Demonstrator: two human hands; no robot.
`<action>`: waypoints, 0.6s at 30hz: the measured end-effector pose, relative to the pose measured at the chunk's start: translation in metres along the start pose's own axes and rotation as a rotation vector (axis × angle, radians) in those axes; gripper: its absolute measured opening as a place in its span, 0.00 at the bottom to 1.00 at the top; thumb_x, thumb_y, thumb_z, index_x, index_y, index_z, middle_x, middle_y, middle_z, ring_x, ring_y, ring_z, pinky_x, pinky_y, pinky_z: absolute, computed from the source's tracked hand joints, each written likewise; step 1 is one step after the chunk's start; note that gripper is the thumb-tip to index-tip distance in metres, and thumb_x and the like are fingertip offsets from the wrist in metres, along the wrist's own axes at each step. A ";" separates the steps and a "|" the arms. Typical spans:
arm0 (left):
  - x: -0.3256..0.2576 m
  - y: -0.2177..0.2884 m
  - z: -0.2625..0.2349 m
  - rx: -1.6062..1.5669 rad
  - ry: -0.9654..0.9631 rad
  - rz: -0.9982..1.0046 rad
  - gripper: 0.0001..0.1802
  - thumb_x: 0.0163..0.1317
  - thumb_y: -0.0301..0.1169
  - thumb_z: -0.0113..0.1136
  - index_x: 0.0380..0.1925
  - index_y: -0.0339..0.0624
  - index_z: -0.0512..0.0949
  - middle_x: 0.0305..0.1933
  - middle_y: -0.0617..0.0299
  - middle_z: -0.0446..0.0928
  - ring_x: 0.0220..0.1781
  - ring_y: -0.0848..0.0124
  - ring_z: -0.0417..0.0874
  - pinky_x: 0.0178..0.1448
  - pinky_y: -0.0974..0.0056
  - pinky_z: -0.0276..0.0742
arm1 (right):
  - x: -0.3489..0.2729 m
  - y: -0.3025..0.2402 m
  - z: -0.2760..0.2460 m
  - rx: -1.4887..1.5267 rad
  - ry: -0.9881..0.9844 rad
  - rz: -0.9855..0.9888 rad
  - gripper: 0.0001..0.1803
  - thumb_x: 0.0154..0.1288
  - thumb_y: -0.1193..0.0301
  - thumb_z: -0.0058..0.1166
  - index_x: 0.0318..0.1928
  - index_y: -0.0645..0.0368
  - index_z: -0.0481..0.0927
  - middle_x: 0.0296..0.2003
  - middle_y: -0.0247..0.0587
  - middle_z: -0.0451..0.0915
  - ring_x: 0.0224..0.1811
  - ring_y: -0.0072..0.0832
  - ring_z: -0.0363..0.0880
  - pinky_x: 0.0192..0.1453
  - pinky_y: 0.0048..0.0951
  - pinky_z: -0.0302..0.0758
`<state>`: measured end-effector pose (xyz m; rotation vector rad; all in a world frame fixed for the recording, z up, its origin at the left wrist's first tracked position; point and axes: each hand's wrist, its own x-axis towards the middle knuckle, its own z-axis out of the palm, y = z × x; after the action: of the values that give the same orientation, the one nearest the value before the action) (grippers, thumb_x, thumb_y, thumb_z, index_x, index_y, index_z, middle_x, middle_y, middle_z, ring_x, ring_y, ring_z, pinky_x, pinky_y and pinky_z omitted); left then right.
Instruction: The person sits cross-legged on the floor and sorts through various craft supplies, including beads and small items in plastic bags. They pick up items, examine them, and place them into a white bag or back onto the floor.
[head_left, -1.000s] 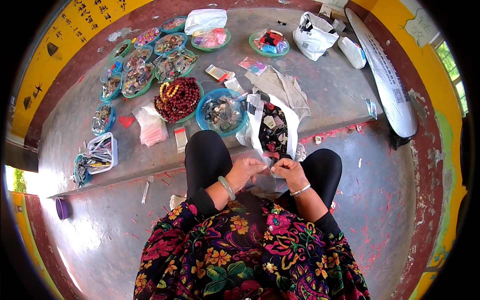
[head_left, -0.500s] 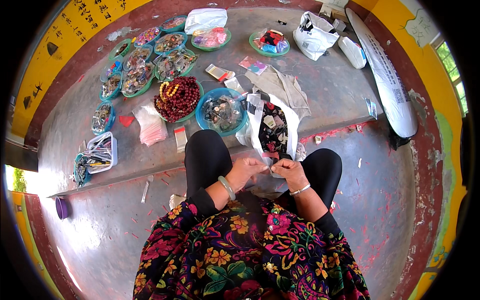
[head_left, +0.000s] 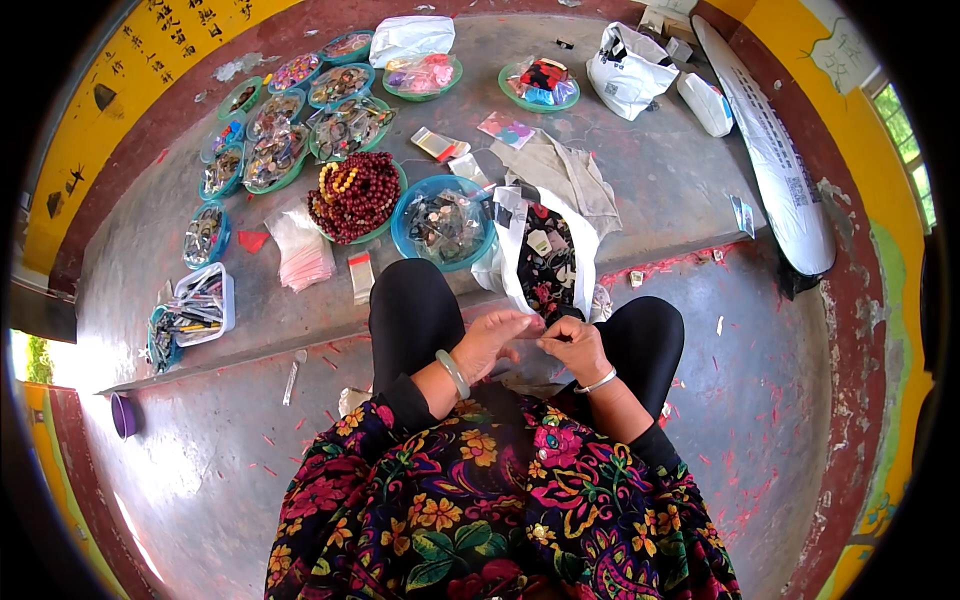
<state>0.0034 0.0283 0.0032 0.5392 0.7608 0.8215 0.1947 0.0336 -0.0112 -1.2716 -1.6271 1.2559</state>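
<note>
Little has shifted since the earlier frames: both hands stay together over the lap, the left hand (head_left: 497, 338) perhaps turned a touch inward. Largest in view is the grey concrete ledge (head_left: 660, 170), rough and flecked with red. On it, straight ahead of the hands, stands an open white plastic bag (head_left: 545, 262) stuffed with small packets, its long axis running away from the person; the right hand (head_left: 572, 345) is slightly nearer its mouth. Left of it sit a blue bowl (head_left: 443, 222) of clear packets and a green bowl of glossy dark-red beads (head_left: 354, 195). The fingertips of both hands meet and pinch something tiny between them, too small to tell what; it lies just below the bag's mouth, between the knees. A smooth pale green bangle (head_left: 453, 373) rings the left wrist, a thin silver bracelet (head_left: 596, 381) the right.
</note>
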 end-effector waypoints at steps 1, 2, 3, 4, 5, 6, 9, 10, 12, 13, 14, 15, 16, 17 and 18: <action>0.001 -0.002 -0.002 -0.002 -0.002 -0.003 0.11 0.62 0.32 0.52 0.41 0.40 0.77 0.43 0.60 0.78 0.45 0.74 0.77 0.33 0.73 0.73 | 0.000 -0.001 0.001 -0.010 -0.001 -0.004 0.07 0.45 0.77 0.64 0.22 0.63 0.77 0.20 0.32 0.71 0.22 0.17 0.67 0.27 0.19 0.64; 0.001 -0.004 -0.004 -0.013 0.006 0.000 0.11 0.62 0.32 0.53 0.42 0.39 0.77 0.43 0.60 0.78 0.45 0.73 0.77 0.36 0.72 0.73 | 0.000 -0.003 0.002 -0.020 -0.002 -0.008 0.07 0.45 0.77 0.64 0.22 0.63 0.77 0.20 0.33 0.70 0.22 0.18 0.68 0.27 0.20 0.64; 0.001 -0.005 -0.004 -0.023 0.012 0.002 0.12 0.62 0.32 0.53 0.42 0.39 0.77 0.44 0.59 0.78 0.45 0.73 0.77 0.38 0.71 0.74 | 0.000 -0.004 0.002 -0.030 0.000 -0.011 0.07 0.44 0.77 0.64 0.22 0.63 0.77 0.20 0.34 0.70 0.22 0.19 0.68 0.27 0.20 0.65; 0.001 -0.006 -0.004 -0.034 0.018 0.004 0.12 0.62 0.31 0.53 0.42 0.38 0.77 0.44 0.59 0.77 0.46 0.72 0.77 0.40 0.70 0.74 | 0.000 -0.003 0.002 -0.038 0.000 -0.019 0.06 0.44 0.77 0.64 0.22 0.63 0.77 0.20 0.34 0.70 0.22 0.19 0.68 0.27 0.21 0.65; 0.001 -0.007 -0.004 -0.037 0.008 0.010 0.12 0.61 0.31 0.53 0.42 0.37 0.77 0.44 0.58 0.77 0.45 0.72 0.78 0.42 0.69 0.74 | 0.001 -0.002 0.002 -0.046 -0.001 -0.028 0.06 0.44 0.77 0.64 0.23 0.63 0.78 0.20 0.33 0.70 0.22 0.19 0.68 0.27 0.21 0.65; 0.001 -0.008 -0.005 -0.041 -0.002 0.016 0.12 0.61 0.31 0.53 0.42 0.36 0.77 0.43 0.57 0.77 0.45 0.71 0.78 0.45 0.68 0.74 | 0.001 -0.002 0.002 -0.054 -0.001 -0.036 0.06 0.44 0.77 0.63 0.23 0.63 0.78 0.20 0.33 0.70 0.22 0.19 0.68 0.27 0.21 0.65; 0.001 -0.009 -0.004 -0.053 -0.006 0.018 0.13 0.60 0.30 0.54 0.42 0.33 0.77 0.42 0.55 0.78 0.44 0.70 0.78 0.48 0.66 0.74 | 0.000 -0.006 0.002 -0.055 0.006 -0.028 0.06 0.44 0.77 0.63 0.22 0.62 0.78 0.21 0.34 0.71 0.23 0.20 0.69 0.28 0.22 0.66; 0.001 -0.009 -0.004 -0.057 -0.002 0.017 0.13 0.60 0.30 0.54 0.41 0.33 0.77 0.42 0.54 0.78 0.43 0.69 0.79 0.49 0.66 0.74 | 0.001 -0.006 0.002 -0.061 -0.001 -0.026 0.06 0.44 0.77 0.64 0.23 0.62 0.78 0.22 0.34 0.71 0.23 0.20 0.69 0.28 0.22 0.67; 0.001 -0.011 -0.004 -0.060 0.033 0.046 0.12 0.60 0.29 0.54 0.40 0.32 0.77 0.39 0.54 0.78 0.41 0.69 0.79 0.49 0.67 0.74 | 0.001 -0.007 0.002 -0.072 -0.014 -0.022 0.07 0.44 0.76 0.64 0.26 0.61 0.79 0.23 0.34 0.72 0.24 0.20 0.70 0.30 0.22 0.68; 0.002 -0.012 -0.004 -0.061 0.050 0.061 0.12 0.60 0.29 0.54 0.39 0.32 0.78 0.38 0.54 0.79 0.40 0.69 0.80 0.49 0.67 0.74 | 0.001 -0.011 0.002 -0.063 0.006 0.000 0.09 0.44 0.76 0.64 0.29 0.61 0.79 0.24 0.34 0.72 0.25 0.20 0.70 0.30 0.22 0.68; 0.004 -0.013 -0.006 0.025 0.088 0.072 0.13 0.59 0.31 0.54 0.40 0.32 0.78 0.38 0.54 0.79 0.40 0.70 0.80 0.47 0.68 0.74 | 0.001 -0.016 0.004 -0.055 0.027 0.023 0.11 0.45 0.75 0.64 0.31 0.60 0.79 0.25 0.34 0.73 0.26 0.21 0.71 0.31 0.22 0.69; 0.005 -0.014 -0.006 0.110 0.128 0.082 0.14 0.59 0.32 0.54 0.40 0.33 0.78 0.37 0.55 0.79 0.39 0.72 0.79 0.45 0.68 0.73 | 0.001 -0.022 0.004 -0.046 0.046 0.045 0.13 0.45 0.74 0.64 0.34 0.59 0.78 0.26 0.34 0.73 0.27 0.21 0.71 0.32 0.22 0.69; 0.005 -0.014 -0.007 0.195 0.167 0.093 0.15 0.59 0.34 0.54 0.41 0.34 0.78 0.36 0.55 0.79 0.39 0.74 0.79 0.43 0.68 0.73 | 0.001 -0.024 0.004 -0.100 0.064 0.006 0.14 0.44 0.74 0.65 0.35 0.59 0.78 0.26 0.34 0.73 0.27 0.22 0.72 0.32 0.23 0.70; 0.005 -0.013 -0.007 0.430 0.211 0.085 0.14 0.58 0.34 0.54 0.39 0.36 0.79 0.35 0.54 0.79 0.37 0.72 0.79 0.41 0.66 0.73 | 0.002 -0.025 0.004 -0.154 0.083 -0.034 0.16 0.44 0.73 0.65 0.37 0.58 0.77 0.27 0.35 0.74 0.28 0.23 0.72 0.32 0.23 0.70; 0.002 -0.007 -0.002 0.663 0.251 0.077 0.13 0.57 0.34 0.54 0.37 0.37 0.79 0.33 0.54 0.79 0.36 0.70 0.80 0.39 0.65 0.73 | 0.002 -0.026 0.004 -0.209 0.103 -0.072 0.18 0.44 0.72 0.65 0.38 0.58 0.76 0.27 0.35 0.74 0.29 0.24 0.73 0.33 0.24 0.71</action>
<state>0.0064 0.0263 -0.0040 1.0725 1.2619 0.7040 0.1837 0.0332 0.0124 -1.3666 -1.7483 0.9807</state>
